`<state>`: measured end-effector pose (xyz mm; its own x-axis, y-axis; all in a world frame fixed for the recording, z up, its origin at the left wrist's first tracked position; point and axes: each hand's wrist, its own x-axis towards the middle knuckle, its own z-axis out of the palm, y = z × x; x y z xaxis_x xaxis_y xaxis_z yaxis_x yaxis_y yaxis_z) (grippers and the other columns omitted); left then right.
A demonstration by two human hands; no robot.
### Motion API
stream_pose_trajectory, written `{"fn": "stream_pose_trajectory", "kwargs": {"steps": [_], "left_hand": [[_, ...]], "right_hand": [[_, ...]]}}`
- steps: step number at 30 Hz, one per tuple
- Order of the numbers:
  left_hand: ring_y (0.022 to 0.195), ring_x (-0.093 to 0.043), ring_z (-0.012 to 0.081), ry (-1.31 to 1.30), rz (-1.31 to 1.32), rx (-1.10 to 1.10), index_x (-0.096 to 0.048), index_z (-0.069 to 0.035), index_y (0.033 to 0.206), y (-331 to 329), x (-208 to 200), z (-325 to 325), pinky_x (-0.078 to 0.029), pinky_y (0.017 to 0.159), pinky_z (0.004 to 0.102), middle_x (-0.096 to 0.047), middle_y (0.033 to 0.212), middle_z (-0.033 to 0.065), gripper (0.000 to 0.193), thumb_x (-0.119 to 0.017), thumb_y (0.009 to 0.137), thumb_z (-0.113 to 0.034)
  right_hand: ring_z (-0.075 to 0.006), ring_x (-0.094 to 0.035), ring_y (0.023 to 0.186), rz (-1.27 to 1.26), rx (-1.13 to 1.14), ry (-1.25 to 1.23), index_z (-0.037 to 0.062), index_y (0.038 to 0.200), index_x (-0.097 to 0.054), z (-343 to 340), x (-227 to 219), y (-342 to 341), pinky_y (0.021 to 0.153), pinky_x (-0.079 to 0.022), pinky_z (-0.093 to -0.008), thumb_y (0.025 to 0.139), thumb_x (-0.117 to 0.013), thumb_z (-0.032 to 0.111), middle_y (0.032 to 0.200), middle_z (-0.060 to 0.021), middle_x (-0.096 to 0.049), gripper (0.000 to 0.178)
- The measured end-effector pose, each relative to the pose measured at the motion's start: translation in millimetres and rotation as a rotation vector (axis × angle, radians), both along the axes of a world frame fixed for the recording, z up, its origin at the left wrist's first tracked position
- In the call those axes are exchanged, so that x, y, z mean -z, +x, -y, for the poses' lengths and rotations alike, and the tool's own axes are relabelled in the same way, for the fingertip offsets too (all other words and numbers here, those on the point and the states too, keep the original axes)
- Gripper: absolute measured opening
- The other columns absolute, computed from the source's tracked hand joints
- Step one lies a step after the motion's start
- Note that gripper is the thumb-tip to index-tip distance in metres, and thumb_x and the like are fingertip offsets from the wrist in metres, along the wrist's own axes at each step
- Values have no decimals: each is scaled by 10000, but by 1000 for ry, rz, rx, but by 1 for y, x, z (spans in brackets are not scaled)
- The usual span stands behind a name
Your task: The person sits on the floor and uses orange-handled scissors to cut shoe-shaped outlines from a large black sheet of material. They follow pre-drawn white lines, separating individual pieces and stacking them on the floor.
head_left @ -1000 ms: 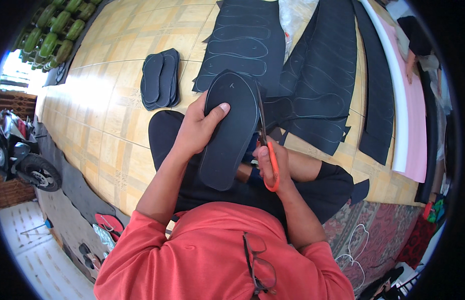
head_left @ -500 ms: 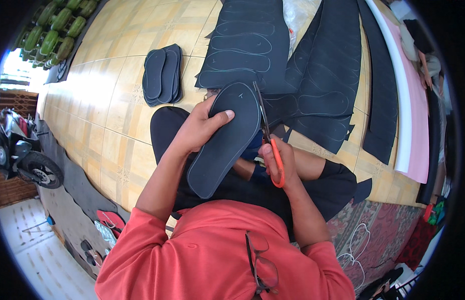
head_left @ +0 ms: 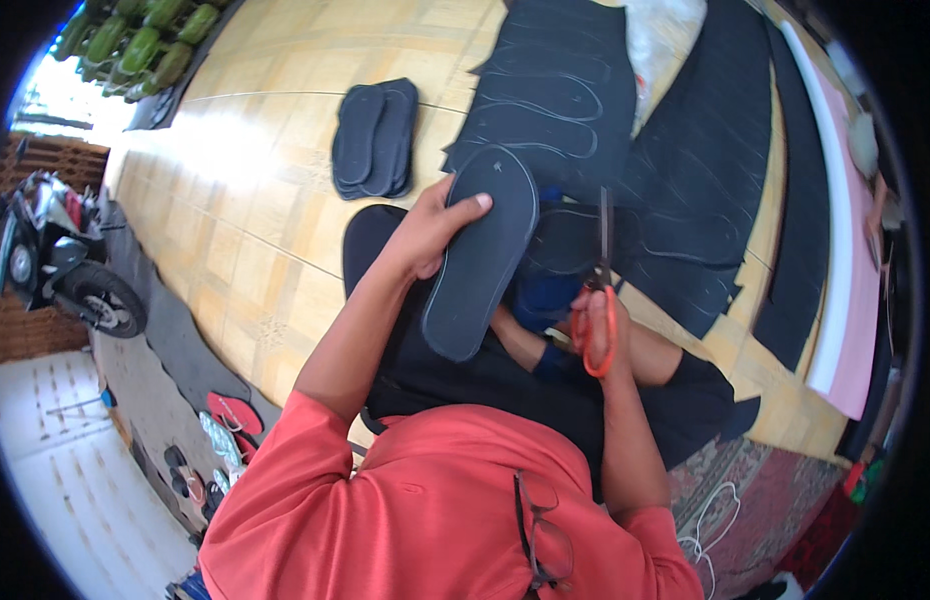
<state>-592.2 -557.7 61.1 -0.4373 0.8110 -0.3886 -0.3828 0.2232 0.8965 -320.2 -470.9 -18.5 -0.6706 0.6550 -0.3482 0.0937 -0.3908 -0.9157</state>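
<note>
My left hand (head_left: 431,232) grips a black sole-shaped insole (head_left: 483,255) by its left edge, thumb on top. A small pale mark shows near its rounded far end. Orange-handled scissors (head_left: 605,265) are in my right hand (head_left: 617,338), fingers round the handle loops. Their blades point away from me and look nearly closed, to the right of the insole and apart from it. Beyond my hands lies a black sheet (head_left: 545,85) with pale insole outlines drawn on it. To its right is another marked black sheet (head_left: 700,150).
A stack of cut insoles (head_left: 373,140) lies on the tiled floor (head_left: 255,190) at left. White and pink rolls (head_left: 833,220) and a black strip (head_left: 800,250) run along the right. A patterned rug (head_left: 755,490) with a white cable is near right; sandals (head_left: 230,415) and a motorbike (head_left: 70,265) stand left.
The scissors have moved right, away from the insole's edge. The insole is now held more upright and free of the blades. The whole view has shifted and tilted somewhat.
</note>
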Motion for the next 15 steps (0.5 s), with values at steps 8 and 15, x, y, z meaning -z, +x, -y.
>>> {"fn": "stream_pose_trajectory", "kwargs": {"steps": [8, 15], "left_hand": [[816, -675, 213, -6, -300, -361, -474, 45, 1207, -165, 14, -13, -588, 679, 349, -650, 1001, 172, 418, -689, 889, -122], [1251, -493, 440, -882, -1068, -128, -375, -2, 1425, -245, 112, 6, -434, 1032, 467, -451, 1365, 308, 951, -760, 751, -552]], "right_hand": [[-97, -440, 437, 54, 49, 50, -15, 898, -551, -2, 7, -9, 388, -372, -234, 1039, -413, 352, 598, -24, -461, 416], [-95, -438, 441, 63, 47, 44, -21, 915, -552, 1, 8, -15, 395, -378, -237, 1034, -436, 355, 597, -23, -456, 411]]}}
